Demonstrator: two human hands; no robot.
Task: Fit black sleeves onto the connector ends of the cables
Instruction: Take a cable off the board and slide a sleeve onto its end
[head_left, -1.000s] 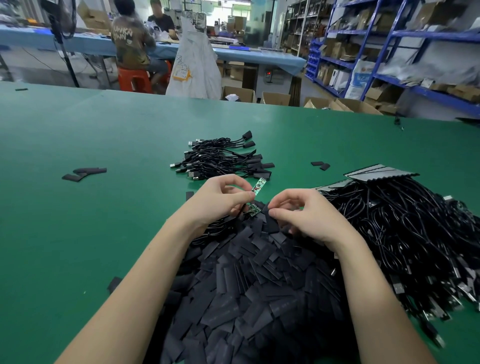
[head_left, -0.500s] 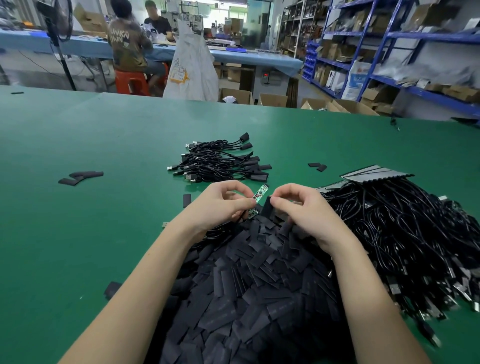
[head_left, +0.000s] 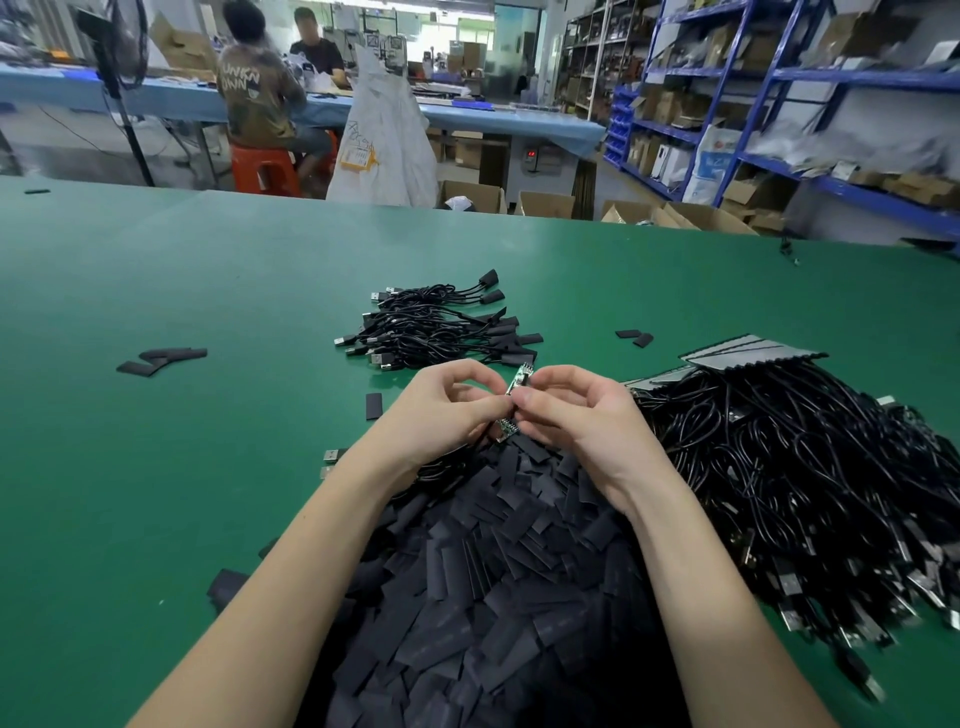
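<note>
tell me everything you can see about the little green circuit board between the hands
The green circuit board is a narrow bare strip, tilted, its far end up and carrying small metallic parts. It is held above the heap of black sleeves, just in front of the sleeved cable bundle. The left hand and right hand both pinch it around its middle, hiding that part. No sleeve visibly covers it yet.

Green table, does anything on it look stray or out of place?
Yes, a few black sleeves lie apart from the sleeve pile: a small cluster far left, two pieces far right, and one beside the left hand. Two loose connector ends also sit alone there.
</note>
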